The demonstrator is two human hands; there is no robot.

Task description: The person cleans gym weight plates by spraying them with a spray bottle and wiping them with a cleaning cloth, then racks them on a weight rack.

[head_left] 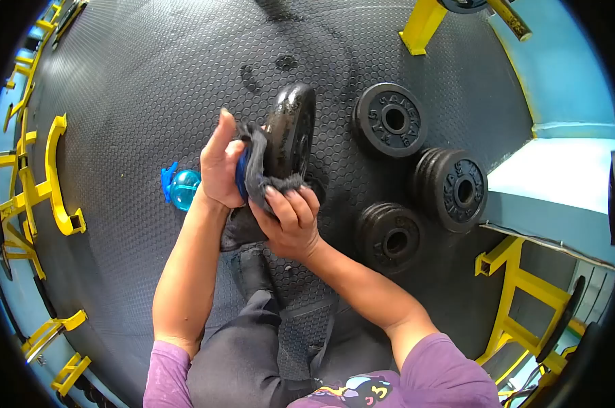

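Observation:
A dark grey, fuzzy cloth point(255, 166) with a blue part point(241, 174) lies bunched between my two hands. My left hand point(219, 173) has its palm against the blue part, thumb pointing up and the other fingers curled in and partly hidden. Gripping the cloth's lower edge from the near side is my right hand point(290, 221), its fingers bent over it. Just beyond the cloth, a black weight plate point(292, 129) stands on its edge, its worn, shiny rim toward me; the cloth overlaps its left side in this view.
Three stacks of black weight plates lie to the right: a far stack point(391, 121), a right stack point(453, 190) and a near stack point(389, 238). A turquoise bottle point(185, 190) is on the left. Yellow rack frames point(56, 177) flank the black rubber floor point(137, 88).

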